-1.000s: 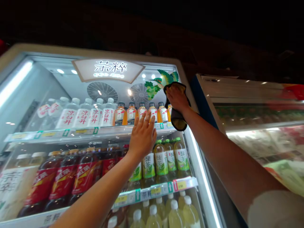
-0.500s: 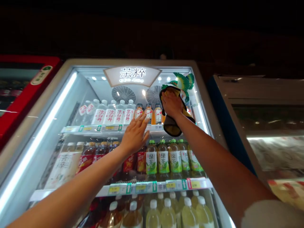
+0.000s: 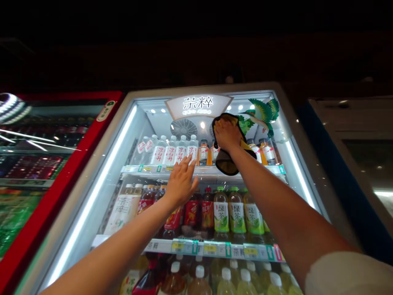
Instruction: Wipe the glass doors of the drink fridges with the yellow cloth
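My right hand (image 3: 227, 134) presses a yellow cloth with dark edging (image 3: 227, 164) to the upper part of a lit drinks fridge's glass door, below the fan-shaped sign (image 3: 198, 107). Part of the cloth hangs below my wrist. To the right of it is a green bird sticker (image 3: 260, 114). Lower and to the left, my left hand (image 3: 181, 180) is open with its fingers spread, at the glass in front of the bottles; whether it touches the pane I cannot tell. Behind the door stand clear water bottles (image 3: 159, 150) and green tea bottles (image 3: 221, 211).
The pale door frame (image 3: 202, 89) runs around the glass. On the left stands a red-framed fridge (image 3: 101, 131) with drinks inside. To the right is another cabinet (image 3: 353, 119) with a dark blue side (image 3: 331, 164).
The view has shifted, so the fridge sits further right in the picture. Against the glass, my right hand and the cloth have moved left, away from the bird sticker. My left hand stays open.
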`<state>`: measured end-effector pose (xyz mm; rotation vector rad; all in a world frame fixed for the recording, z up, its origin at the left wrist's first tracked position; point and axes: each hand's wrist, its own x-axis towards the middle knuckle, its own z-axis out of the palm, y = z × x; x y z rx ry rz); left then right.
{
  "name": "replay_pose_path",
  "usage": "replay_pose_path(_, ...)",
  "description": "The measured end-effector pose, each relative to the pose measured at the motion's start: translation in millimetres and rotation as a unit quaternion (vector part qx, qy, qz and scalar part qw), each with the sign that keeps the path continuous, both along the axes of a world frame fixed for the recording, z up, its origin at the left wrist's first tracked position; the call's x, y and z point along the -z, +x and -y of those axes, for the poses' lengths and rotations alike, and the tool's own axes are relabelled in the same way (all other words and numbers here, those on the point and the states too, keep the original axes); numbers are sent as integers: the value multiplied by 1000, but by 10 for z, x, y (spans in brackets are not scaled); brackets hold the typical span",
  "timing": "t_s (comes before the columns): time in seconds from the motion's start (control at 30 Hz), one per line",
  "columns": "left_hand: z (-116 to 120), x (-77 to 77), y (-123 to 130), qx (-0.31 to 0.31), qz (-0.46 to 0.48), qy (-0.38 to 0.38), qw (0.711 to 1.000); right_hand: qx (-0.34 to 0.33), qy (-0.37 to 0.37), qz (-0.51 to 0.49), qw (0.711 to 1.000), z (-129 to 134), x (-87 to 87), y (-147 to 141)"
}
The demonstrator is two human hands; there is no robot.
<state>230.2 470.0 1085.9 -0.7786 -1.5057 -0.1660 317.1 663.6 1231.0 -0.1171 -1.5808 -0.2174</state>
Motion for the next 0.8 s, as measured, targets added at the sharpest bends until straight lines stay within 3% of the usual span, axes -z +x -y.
replay_pose_path(0.07,-27,-18,-37,16,-10,5,1000,-12,87,46,995,72,110,-39)
replay_pose_path(0.13,-12,-80,-82,29,-13,9,999,-36,184,87,978,-38,264,24)
replay_pose_path(0.2,53,-170,-146,36,-14,19,999,-57,232,105,965,-216,375,135)
replay_pose_path(0.27,149,-256,-222,35,-22,31,999,-53,197,80,976,-316,385,203)
replay_pose_path(0.33,240,-311,-295,26,-26,42,998,-35,124,33,991,-239,302,158)
replay_pose_path(0.43,305,-317,-373,6,-19,46,999,-16,36,-20,999,187,137,-93)
replay_pose_path(0.5,301,-293,-401,2,-24,44,999,-8,21,-16,1000,516,103,-280)
replay_pose_path(0.6,314,-275,-430,18,-39,30,999,-16,102,49,993,738,239,-405)
replay_pose_path(0.7,460,-303,-504,36,-40,9,998,-66,222,114,966,557,465,-285)
replay_pose_path(0.8,730,-339,-649,39,-35,10,999,-85,214,88,969,326,526,-141)
